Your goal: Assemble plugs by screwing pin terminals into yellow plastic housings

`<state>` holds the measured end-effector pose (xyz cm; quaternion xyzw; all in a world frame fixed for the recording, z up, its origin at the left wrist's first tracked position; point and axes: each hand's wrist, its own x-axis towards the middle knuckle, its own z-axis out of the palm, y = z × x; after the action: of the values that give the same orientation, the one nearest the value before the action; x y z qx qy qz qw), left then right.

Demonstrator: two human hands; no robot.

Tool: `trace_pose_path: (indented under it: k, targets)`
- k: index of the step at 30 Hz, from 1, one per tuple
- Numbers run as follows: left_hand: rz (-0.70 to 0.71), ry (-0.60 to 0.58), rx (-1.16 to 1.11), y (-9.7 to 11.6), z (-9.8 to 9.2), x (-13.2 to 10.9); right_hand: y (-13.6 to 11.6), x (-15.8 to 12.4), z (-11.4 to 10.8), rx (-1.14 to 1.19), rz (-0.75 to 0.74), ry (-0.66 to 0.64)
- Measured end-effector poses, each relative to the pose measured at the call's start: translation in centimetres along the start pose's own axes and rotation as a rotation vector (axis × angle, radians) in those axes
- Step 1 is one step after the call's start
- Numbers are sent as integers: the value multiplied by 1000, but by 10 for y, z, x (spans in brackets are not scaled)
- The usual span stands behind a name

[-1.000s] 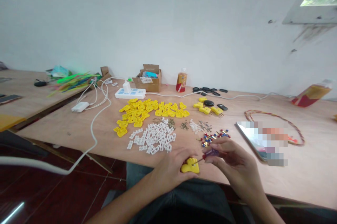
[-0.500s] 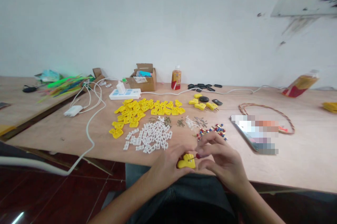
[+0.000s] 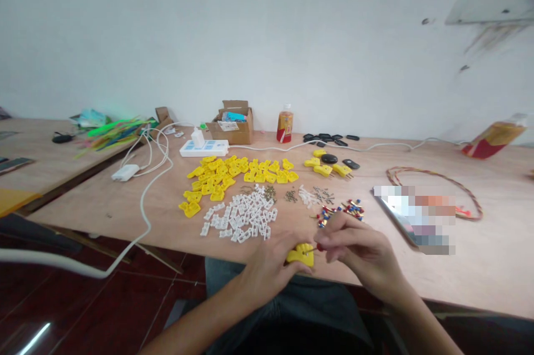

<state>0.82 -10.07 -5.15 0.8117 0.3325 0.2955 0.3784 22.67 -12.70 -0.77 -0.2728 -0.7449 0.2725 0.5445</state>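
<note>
A wide plywood table [image 3: 479,266] is spread across the middle of the frame. At its centre a heap of yellow shells [image 3: 233,174] is laid out, and just below it a smaller heap of white clips [image 3: 244,216]. A phone [image 3: 411,216] is seen lying flat at centre right. At the lower centre, over the table's near edge, the left hand [image 3: 269,266] and the right hand [image 3: 359,252] are brought close together. A scatter of coloured terminals [image 3: 340,211] is found just above the right hand. One yellow shell [image 3: 301,255] is held at the near edge, with the left fingers clamped around it. A thin tool [image 3: 315,248] is pinched between the closed right fingers, and its metal tip is set against the shell's right side.
</note>
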Motion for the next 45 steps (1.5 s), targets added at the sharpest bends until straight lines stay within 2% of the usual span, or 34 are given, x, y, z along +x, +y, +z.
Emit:
trace_pose_path:
  k: [4,10,13,16,18,22,28,32,34,39,43,45]
  targets:
    - [29,-1,3,0,1,-1,-1,-4,-2,32,46,-61]
    - [18,25,14,-2,5,-3,2,-3,10,-19,-24,100]
    - [36,28,19,-5,6,-3,4,-4,10,21,-50,47]
    - [54,40,17,-9,7,-4,4,-4,10,47,16,33]
    - [63,43,16,-11,8,-5,3,-3,12,41,32,56]
    - [78,48,32,-11,10,-5,6,-5,14,34,-33,114]
    - [92,37,-2,-9,9,-4,8,-8,13,22,42,57]
    - [44,46,16,-9,10,-5,5,-4,14,18,-28,103]
    - [19,46,30,-9,10,-4,5,-4,12,35,-34,71]
    - [-7,74,55,-8,12,-4,6,-6,7,20,44,16]
    - [41,85,55,-10,13,-6,4,-4,8,-54,-24,110]
    - [72,91,54,-11,13,-6,4,-3,8,-56,-56,109]
